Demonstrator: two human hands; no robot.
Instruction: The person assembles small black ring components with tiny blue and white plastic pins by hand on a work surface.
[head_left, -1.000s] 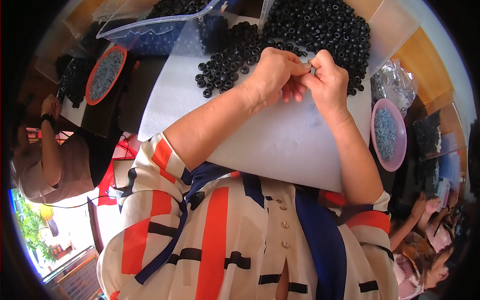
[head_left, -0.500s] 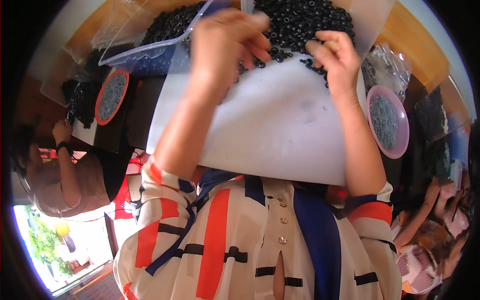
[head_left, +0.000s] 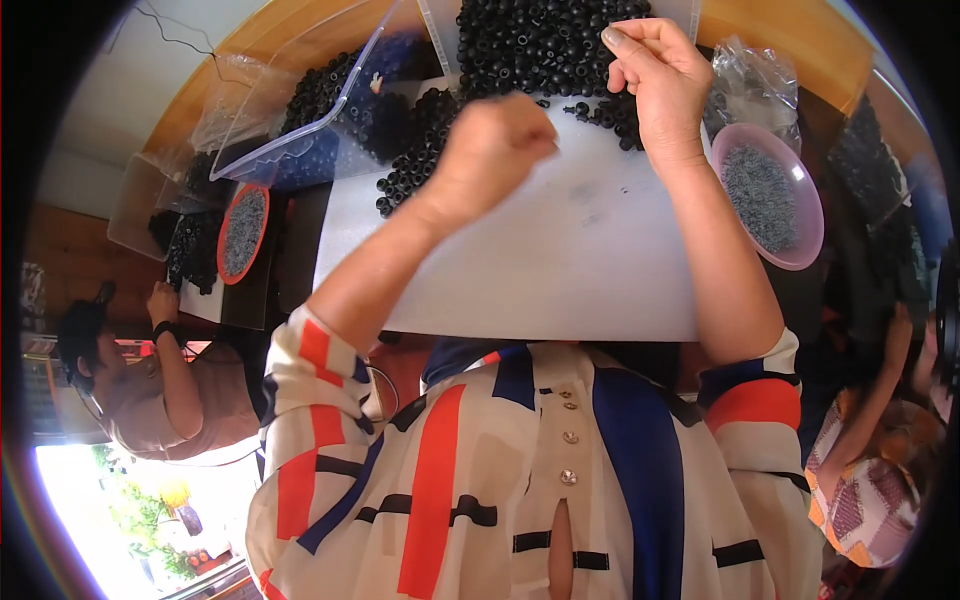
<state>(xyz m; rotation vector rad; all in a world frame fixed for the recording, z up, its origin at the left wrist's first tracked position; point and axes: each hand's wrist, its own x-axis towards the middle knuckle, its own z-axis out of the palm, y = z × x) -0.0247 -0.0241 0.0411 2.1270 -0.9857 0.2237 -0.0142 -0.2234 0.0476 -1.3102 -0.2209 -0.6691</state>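
Whatever the left hand (head_left: 495, 140) grips is hidden: its fingers are curled into a fist above the white board (head_left: 520, 260). The right hand (head_left: 655, 75) pinches its fingers together, the pinched item too small to make out. The black ring-shaped parts (head_left: 540, 40) form a glossy heap at the board's far edge, partly cut off; a pink bowl (head_left: 770, 195) sits near its right edge.

We count two hands, the left hand (head_left: 490, 145) and the right hand (head_left: 655, 75); one white board (head_left: 520, 270); one pink dish (head_left: 768, 195); one red-rimmed dish (head_left: 243, 232); one clear lid (head_left: 330, 95); black rings (head_left: 540, 40) beyond counting.
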